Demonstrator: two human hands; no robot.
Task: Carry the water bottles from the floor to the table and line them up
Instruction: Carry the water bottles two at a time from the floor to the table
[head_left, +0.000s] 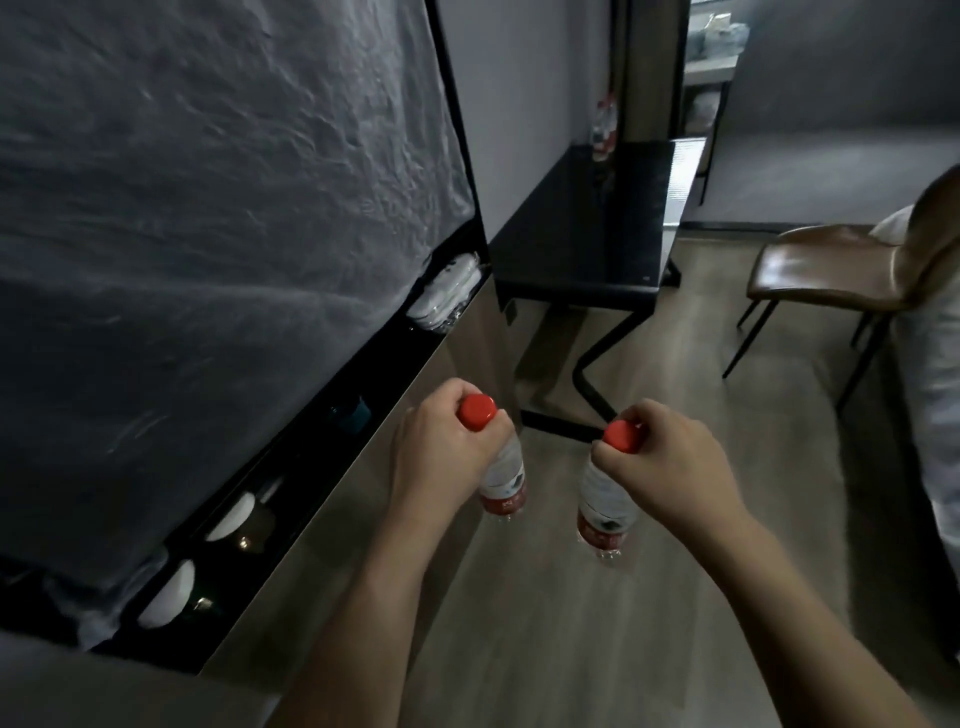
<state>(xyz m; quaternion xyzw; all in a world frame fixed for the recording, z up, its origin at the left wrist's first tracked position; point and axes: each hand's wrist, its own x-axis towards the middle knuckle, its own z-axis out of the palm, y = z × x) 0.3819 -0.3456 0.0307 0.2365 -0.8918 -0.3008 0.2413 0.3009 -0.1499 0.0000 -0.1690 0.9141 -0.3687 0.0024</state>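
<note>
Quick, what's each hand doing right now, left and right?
Left hand: grips a water bottle by its neck, just under the red cap.
Right hand: grips a second water bottle the same way.

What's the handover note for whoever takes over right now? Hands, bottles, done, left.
Left hand: grips a clear plastic water bottle with a red cap by its neck, hanging upright above the wood floor.
Right hand: holds a second red-capped clear water bottle the same way.
Black glossy table: ahead, against the wall; a few red-labelled bottles stand at its far end, blurred, count unclear.
Done: both bottles lifted off the floor.
Left: walk to the table, set both down, line them up with those there. Whether more bottles remain on the floor is out of view.
</note>
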